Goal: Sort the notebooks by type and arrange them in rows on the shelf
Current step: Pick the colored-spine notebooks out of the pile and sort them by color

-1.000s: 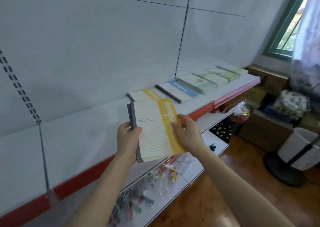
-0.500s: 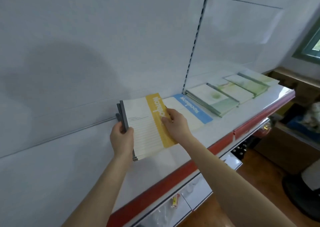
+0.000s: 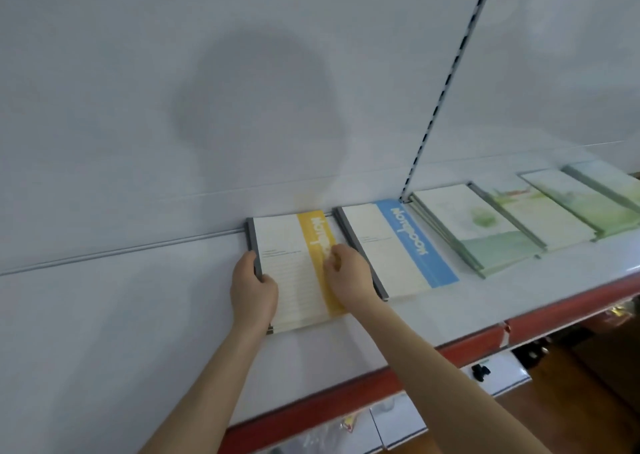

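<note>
A: What is on the white shelf?
B: A yellow notebook, flat, beside a blue notebook.
A: And the hands?
B: The left hand grips its gray edge. The right hand holds the yellow side, fingers bent.

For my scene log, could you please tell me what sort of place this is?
Probably a shop: a display shelf with a red front strip, a slotted upright, and notebooks laid in a row.
</note>
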Available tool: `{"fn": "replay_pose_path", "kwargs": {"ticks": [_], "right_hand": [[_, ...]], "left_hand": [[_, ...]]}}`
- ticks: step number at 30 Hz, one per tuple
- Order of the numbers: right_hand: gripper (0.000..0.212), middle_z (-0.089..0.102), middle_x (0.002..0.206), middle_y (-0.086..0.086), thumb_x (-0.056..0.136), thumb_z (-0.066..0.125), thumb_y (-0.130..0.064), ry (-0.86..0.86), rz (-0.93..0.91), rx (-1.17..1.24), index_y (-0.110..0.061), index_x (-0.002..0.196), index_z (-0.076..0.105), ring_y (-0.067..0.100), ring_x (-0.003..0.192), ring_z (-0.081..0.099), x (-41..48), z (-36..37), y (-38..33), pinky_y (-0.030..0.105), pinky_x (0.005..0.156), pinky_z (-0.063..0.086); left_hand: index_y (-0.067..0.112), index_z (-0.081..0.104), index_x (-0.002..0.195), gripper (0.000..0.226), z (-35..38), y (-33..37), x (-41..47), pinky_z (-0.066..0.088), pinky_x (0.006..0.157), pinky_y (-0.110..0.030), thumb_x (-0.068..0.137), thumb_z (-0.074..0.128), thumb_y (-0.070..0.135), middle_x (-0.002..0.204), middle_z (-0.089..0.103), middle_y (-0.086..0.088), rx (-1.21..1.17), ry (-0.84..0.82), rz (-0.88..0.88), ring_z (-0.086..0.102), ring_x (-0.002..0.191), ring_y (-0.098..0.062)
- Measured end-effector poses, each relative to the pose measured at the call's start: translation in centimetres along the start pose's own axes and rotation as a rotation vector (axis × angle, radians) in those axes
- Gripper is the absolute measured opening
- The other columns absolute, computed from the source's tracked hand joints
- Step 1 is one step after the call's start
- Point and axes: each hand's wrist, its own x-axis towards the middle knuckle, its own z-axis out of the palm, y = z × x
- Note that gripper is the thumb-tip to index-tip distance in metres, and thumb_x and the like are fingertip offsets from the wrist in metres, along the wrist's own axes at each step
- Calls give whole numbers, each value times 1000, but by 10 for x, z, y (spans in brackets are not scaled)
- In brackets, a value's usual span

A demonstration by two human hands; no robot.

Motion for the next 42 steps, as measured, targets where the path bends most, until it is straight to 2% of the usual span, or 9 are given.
{"fn": "replay_pose_path", "kwargs": {"ticks": [8, 10, 12, 15, 21, 25, 30, 35, 42], "right_hand": [[29, 51, 88, 18, 93, 40, -10, -131, -107, -161, -11, 64, 36, 29, 86, 49, 14, -11, 2, 29, 66, 28], [20, 55, 107, 20, 95, 41, -17, -190, -188, -256, -4, 85, 52, 31, 103, 50, 21, -22, -8, 33, 81, 35], [39, 44, 138, 15, 97, 41, -26, -194, -328, -354, -3, 128, 47, 30, 130, 36, 28, -29, -24, 33, 104, 26], [49, 35, 147, 11, 97, 41, -32, -182, -503, -399, -7, 139, 36, 26, 139, 24, 27, -26, -69, 36, 113, 21], [46, 39, 142, 11, 96, 42, -33, -242, -771, -409, -6, 134, 40, 27, 136, 27, -27, 39, -183, 38, 110, 26], [49, 38, 143, 10, 97, 40, -33, -295, -928, -394, -8, 139, 35, 26, 135, 28, -91, 96, -259, 37, 109, 26], [50, 37, 145, 11, 98, 40, -33, -353, -1083, -349, -7, 140, 33, 28, 136, 28, -189, 179, -350, 37, 109, 27], [51, 39, 143, 12, 98, 41, -32, -415, -1185, -327, -7, 141, 33, 28, 134, 30, -278, 252, -420, 37, 107, 30], [48, 43, 139, 13, 96, 44, -32, -410, -1256, -347, -5, 136, 39, 29, 130, 35, -325, 330, -499, 39, 106, 33]], "left_hand": [[-5, 51, 123, 34, -7, 12, -11, 26, 92, -15, 91, 42, -3, 132, 47, -17, 232, -55, 132, 40, 127, -28], [-3, 49, 126, 35, -21, 10, -18, 26, 98, -20, 95, 46, 12, 138, 43, -18, 366, -111, 232, 31, 135, -25], [5, 38, 139, 52, -42, 5, -28, 18, 110, -25, 96, 41, 35, 151, 27, -12, 547, -131, 303, 18, 142, -21], [10, 35, 142, 88, -86, -3, -47, 18, 113, -32, 76, 12, 64, 151, 26, -12, 723, -86, 350, 20, 142, -25], [11, 34, 142, 87, -199, -24, -79, 21, 113, -36, 76, 10, 63, 149, 30, -13, 824, 97, 224, 24, 140, -25], [-1, 60, 118, 65, -292, -63, -111, 46, 88, -52, 83, 35, 47, 119, 60, -25, 865, 241, 173, 56, 113, -40], [-2, 66, 107, 58, -425, -120, -167, 53, 73, -51, 81, 38, 42, 105, 67, -23, 996, 329, 57, 64, 99, -39], [6, 39, 139, 57, -526, -169, -214, 26, 111, -38, 95, 42, 42, 144, 39, -16, 934, 454, -35, 31, 137, -28], [10, 29, 144, 64, -611, -219, -215, 17, 114, -34, 94, 29, 49, 151, 28, -11, 894, 523, -94, 19, 142, -22]]}}
